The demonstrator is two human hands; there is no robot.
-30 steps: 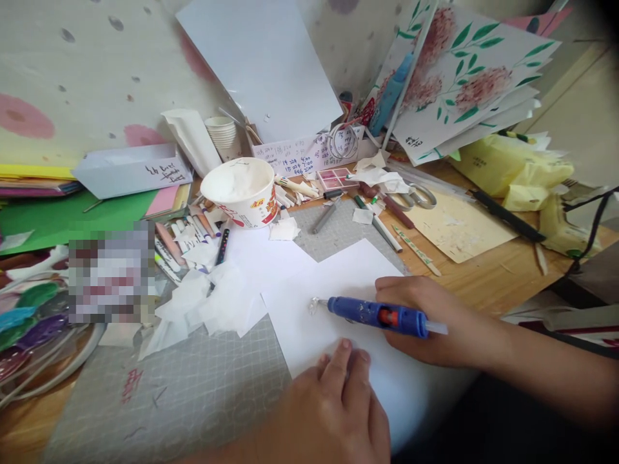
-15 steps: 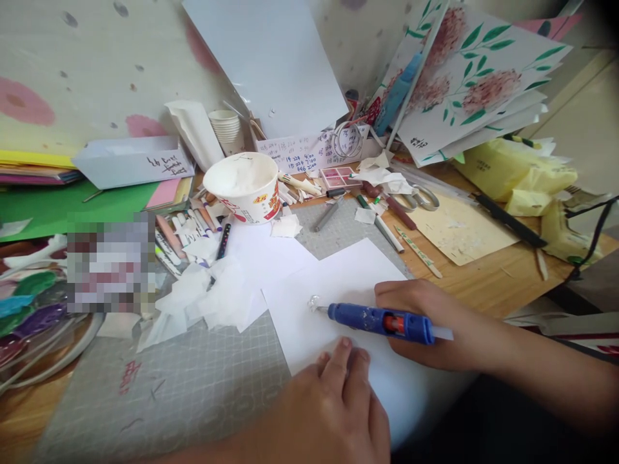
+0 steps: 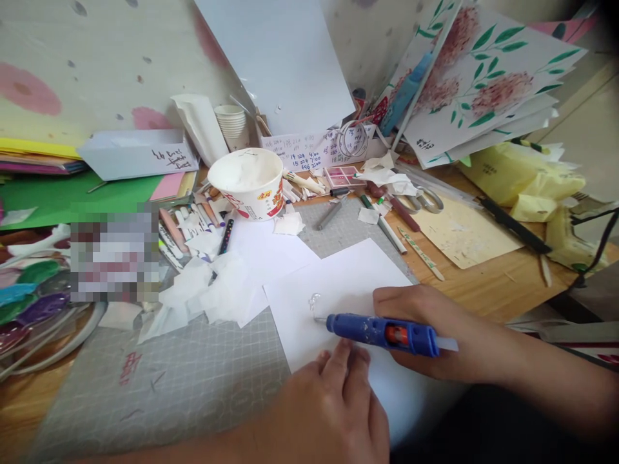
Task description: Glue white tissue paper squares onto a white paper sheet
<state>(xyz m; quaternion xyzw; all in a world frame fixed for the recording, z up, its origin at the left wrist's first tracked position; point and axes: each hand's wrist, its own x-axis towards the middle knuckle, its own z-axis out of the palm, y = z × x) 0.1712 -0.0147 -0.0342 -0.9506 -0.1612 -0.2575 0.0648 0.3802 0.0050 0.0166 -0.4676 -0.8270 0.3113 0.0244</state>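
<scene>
Blue glue gun [image 3: 382,333] gripped tight in the right hand [image 3: 425,322], tip on white paper [image 3: 338,290], left hand [image 3: 333,406] flat, fingers pressing the paper

Blue glue gun [image 3: 382,332]; white sheet [image 3: 338,290]; grey gridded mat [image 3: 193,380]; green paper [image 3: 58,200]

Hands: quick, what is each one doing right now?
Left hand: open, resting on the white paper.
Right hand: closed around the blue glue gun.
</scene>
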